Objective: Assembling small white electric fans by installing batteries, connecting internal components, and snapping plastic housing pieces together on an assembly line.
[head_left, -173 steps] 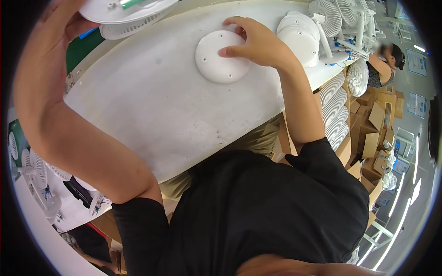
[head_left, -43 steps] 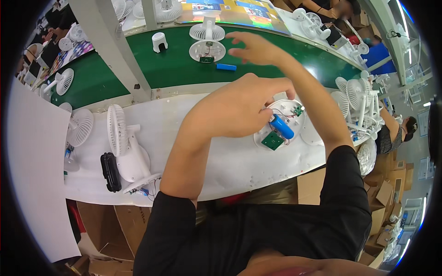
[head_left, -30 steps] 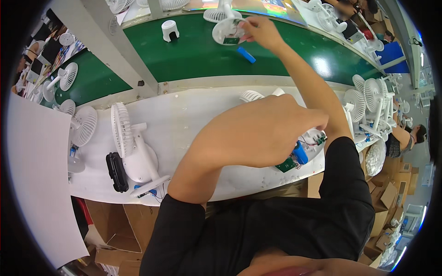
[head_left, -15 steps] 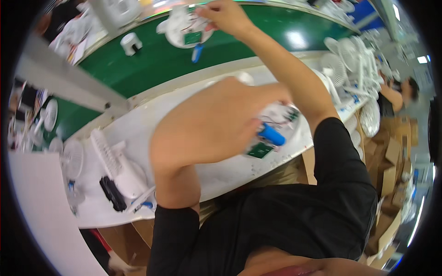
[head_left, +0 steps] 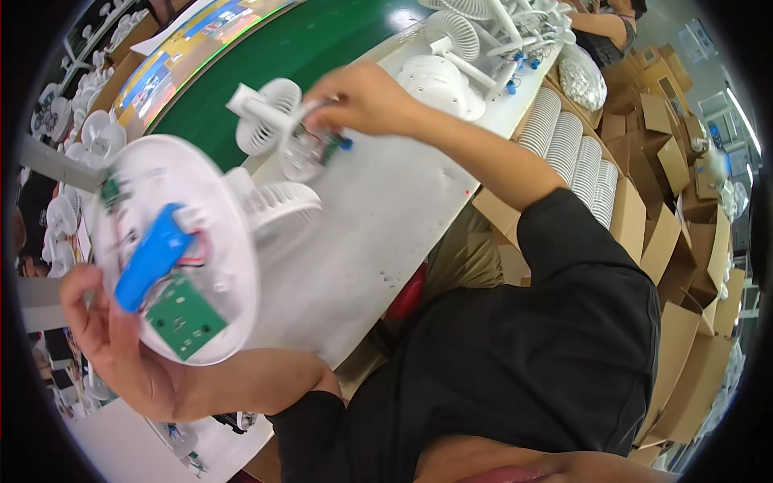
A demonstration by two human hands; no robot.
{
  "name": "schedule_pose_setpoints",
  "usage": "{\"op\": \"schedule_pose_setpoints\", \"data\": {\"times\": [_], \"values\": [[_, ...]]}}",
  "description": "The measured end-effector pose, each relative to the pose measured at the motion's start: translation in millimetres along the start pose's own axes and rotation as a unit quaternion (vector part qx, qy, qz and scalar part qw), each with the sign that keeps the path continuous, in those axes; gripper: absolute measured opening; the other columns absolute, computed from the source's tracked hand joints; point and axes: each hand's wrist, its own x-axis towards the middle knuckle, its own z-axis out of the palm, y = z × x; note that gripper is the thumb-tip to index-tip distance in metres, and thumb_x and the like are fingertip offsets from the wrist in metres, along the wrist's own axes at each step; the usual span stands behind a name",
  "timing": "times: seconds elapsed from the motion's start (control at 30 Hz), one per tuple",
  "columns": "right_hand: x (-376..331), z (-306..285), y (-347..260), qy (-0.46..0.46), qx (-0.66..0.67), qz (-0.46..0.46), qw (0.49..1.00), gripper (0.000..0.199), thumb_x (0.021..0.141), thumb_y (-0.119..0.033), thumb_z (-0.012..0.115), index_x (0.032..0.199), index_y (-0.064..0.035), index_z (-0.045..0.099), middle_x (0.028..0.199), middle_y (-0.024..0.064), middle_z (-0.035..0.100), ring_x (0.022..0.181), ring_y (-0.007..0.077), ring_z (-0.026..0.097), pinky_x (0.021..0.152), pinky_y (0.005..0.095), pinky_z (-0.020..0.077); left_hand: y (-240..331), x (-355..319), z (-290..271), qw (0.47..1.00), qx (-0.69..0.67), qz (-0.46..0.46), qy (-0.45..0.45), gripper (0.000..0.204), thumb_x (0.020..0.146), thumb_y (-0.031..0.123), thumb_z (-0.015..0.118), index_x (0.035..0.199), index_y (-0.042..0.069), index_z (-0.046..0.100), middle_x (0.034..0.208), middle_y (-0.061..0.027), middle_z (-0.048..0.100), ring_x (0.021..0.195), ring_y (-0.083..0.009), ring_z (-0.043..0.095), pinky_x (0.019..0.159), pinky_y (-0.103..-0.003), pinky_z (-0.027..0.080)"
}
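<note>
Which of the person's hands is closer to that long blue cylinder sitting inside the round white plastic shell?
The left hand: it grips the round white plastic shell holding the blue cylinder. The right hand is farther off, holding a small white fan.

White fan base [head_left: 173,249]: smooth glossy plastic; blue battery [head_left: 153,256] glossy; worktop [head_left: 378,209] matt white; boxes [head_left: 684,241], right: rough brown cardboard.

White fan base [head_left: 173,241] holds a blue battery [head_left: 153,256] and green board [head_left: 185,318]; white counter [head_left: 378,217], green belt [head_left: 266,60], black sleeve [head_left: 588,266].
</note>
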Motion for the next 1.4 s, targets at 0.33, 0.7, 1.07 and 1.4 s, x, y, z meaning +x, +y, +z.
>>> {"op": "schedule_pose_setpoints", "data": {"times": [0.33,0.7,1.07,1.4], "values": [[-164.5,48.0,-93.3,0.063,0.048,-0.021,0.997,0.025,0.076,-0.023,0.08,0.096,-0.0126,0.068,0.091,-0.0025,0.068,0.063,0.0171,0.058,0.059,0.0255,0.0461,-21.9,41.2,44.9,0.966,0.106,0.097,0.217,0.049,0.088,-0.001,0.058,0.136,0.007,0.048,0.107,-0.0207,0.066,0.095,-0.0238,0.065,0.085,-0.027,0.052],[-130.8,-24.9,-4.0,0.223,-0.17,0.123,0.952,0.037,0.08,-0.018,0.074,0.114,-0.0061,0.065,0.113,0.0107,0.061,0.099,0.0261,0.057,0.087,0.0348,0.0469,-87.0,76.4,95.7,0.993,0.112,-0.043,0.019,0.054,0.087,-0.005,0.053,0.14,0.007,0.048,0.096,-0.0153,0.07,0.078,-0.0144,0.066,0.067,-0.019,0.053],[-130.9,-39.0,13.5,0.183,-0.226,0.223,0.93,0.045,0.082,-0.013,0.071,0.123,-0.0029,0.057,0.119,0.0206,0.056,0.103,0.0347,0.055,0.091,0.0404,0.0456,-89.4,75.5,112.8,0.995,0.053,-0.089,-0.011,0.053,0.083,-0.011,0.051,0.134,0.004,0.051,0.1,-0.0186,0.07,0.079,-0.0178,0.068,0.067,-0.022,0.056],[-23.6,-25.3,-57.7,0.147,0.366,0.095,0.914,0.042,0.081,0.0,0.068,0.122,-0.006,0.059,0.109,0.0139,0.066,0.09,0.0229,0.065,0.082,0.0294,0.0566,-89.6,72.9,110.7,0.998,0.017,-0.067,-0.012,0.053,0.08,-0.015,0.049,0.129,0.003,0.055,0.096,-0.0186,0.07,0.076,-0.0155,0.066,0.065,-0.021,0.054]]}}
